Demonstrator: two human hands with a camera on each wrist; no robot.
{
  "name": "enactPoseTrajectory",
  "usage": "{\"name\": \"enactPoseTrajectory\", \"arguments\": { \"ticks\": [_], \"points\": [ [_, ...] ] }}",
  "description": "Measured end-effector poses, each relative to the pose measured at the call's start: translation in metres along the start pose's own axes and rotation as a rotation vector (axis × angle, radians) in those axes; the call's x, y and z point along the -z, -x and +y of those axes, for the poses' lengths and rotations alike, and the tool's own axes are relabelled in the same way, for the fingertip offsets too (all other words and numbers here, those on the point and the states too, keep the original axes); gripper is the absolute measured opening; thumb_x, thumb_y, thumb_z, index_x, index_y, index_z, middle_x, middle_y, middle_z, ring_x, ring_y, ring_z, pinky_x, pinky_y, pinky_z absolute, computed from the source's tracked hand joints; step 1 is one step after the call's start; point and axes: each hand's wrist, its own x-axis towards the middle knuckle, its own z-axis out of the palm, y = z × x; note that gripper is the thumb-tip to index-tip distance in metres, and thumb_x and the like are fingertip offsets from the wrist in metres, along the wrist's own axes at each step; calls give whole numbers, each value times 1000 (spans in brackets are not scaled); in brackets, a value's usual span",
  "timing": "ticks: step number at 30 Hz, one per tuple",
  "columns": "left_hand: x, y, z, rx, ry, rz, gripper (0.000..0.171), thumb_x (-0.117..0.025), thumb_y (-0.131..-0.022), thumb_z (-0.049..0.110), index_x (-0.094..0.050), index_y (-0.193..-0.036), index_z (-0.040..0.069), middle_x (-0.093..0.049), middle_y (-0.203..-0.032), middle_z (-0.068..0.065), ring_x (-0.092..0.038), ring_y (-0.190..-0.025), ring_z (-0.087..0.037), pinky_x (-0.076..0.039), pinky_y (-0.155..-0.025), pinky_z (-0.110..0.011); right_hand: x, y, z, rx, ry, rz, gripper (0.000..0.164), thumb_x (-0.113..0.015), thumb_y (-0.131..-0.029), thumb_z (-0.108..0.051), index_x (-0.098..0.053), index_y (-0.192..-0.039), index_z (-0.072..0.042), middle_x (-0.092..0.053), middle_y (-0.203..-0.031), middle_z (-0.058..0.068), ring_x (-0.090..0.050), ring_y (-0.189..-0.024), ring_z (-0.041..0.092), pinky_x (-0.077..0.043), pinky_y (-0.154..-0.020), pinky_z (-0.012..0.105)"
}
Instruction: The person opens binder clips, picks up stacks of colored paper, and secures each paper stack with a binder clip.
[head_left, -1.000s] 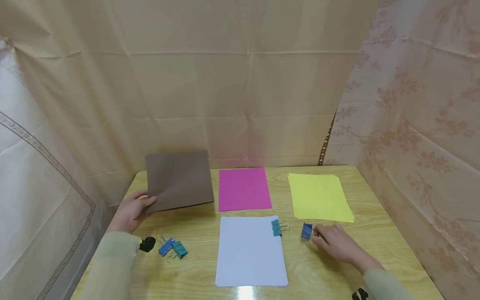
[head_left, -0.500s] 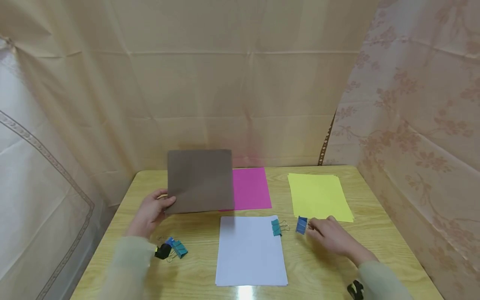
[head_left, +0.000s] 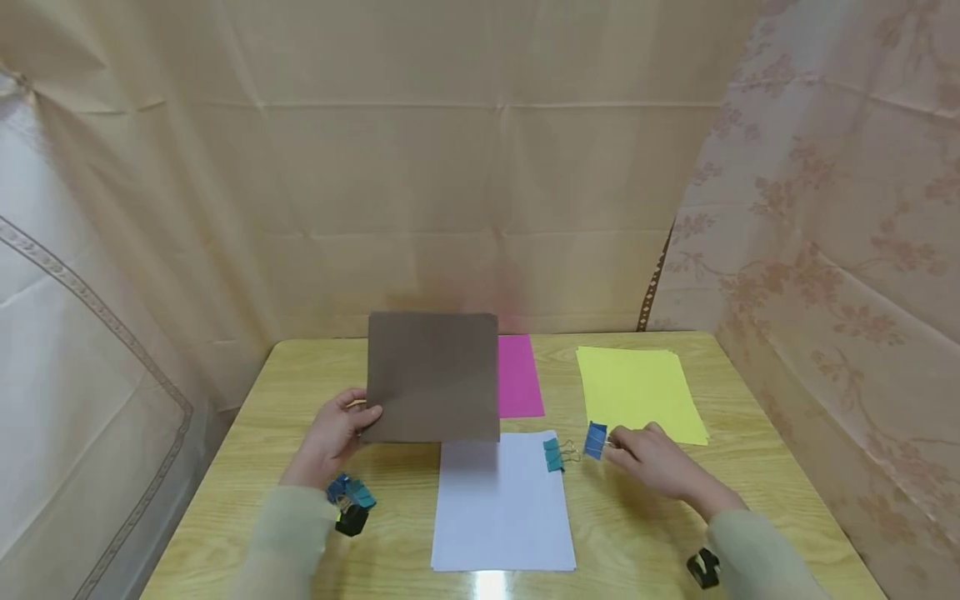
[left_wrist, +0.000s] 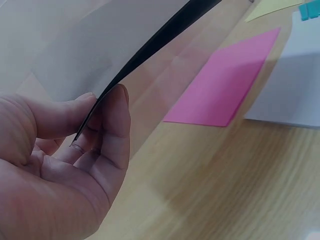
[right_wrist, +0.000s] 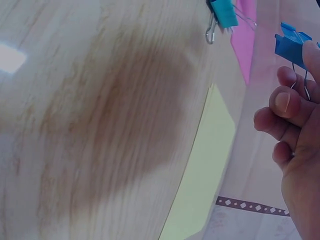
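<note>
Between thumb and fingers, my left hand (head_left: 330, 437) pinches the left edge of a dark brown sheet stack (head_left: 433, 379), held up off the table. In the left wrist view the dark paper (left_wrist: 150, 47) shows as a thin, slightly bowed edge. It overlaps part of the pink paper (head_left: 520, 377) and the far edge of the white paper stack (head_left: 498, 517). A teal binder clip (head_left: 553, 455) sits on the white stack's right edge, near its far corner. My right hand (head_left: 660, 462) pinches a blue binder clip (head_left: 596, 440) by its wire handles, above the table.
A yellow paper stack (head_left: 641, 392) lies at the back right. Beside my left wrist, a blue clip (head_left: 337, 486) and a teal clip (head_left: 362, 495) lie on the wooden table (head_left: 225, 517). Cloth curtains (head_left: 465, 167) close off the back and sides.
My left hand has carried the dark brown sheets rightward, from beside the pink paper to over it and the white stack's far edge. My right hand has moved slightly left and away with the blue clip.
</note>
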Motion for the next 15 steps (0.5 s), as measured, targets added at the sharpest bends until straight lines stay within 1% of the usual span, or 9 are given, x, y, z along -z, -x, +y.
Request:
{"name": "enactPoseTrajectory", "arguments": {
  "ticks": [5, 9, 12, 15],
  "points": [
    [-9, -1, -9, 4, 9, 4, 24, -64, -98, -1, -53, -118, 6, -64, -101, -3, -66, -87, -14, -57, -75, -29, 3, -7, -3, 1, -27, 3, 24, -52, -108, -34, -63, -95, -17, -58, -75, -13, -46, -69, 2, -35, -79, 37],
    [-16, 0, -16, 1, 0, -12, 22, -64, -98, -2, -54, -117, 6, -64, -101, -3, -65, -88, -14, -56, -75, -28, 8, -12, -7, -14, -41, -9, 24, -52, -108, -35, -64, -98, -16, -63, -79, -8, -48, -71, 5, -35, -79, 37],
    [-21, 1, -21, 5, -22, -30, 21, -63, -99, -1, -54, -116, 5, -64, -102, -3, -64, -90, -15, -55, -77, -27, 11, -16, -10, -23, -45, -18, 26, -52, -108, -35, -65, -101, -14, -65, -81, -8, -49, -73, 7, -36, -79, 37],
    [-25, 2, -25, 10, -31, -19, 20, -65, -98, -1, -56, -115, 4, -64, -102, -4, -64, -90, -16, -54, -77, -27, 15, -20, -14, -18, -53, -20, 27, -52, -108, -35, -66, -103, -13, -64, -81, -8, -48, -76, 10, -37, -79, 38]
  ]
}}
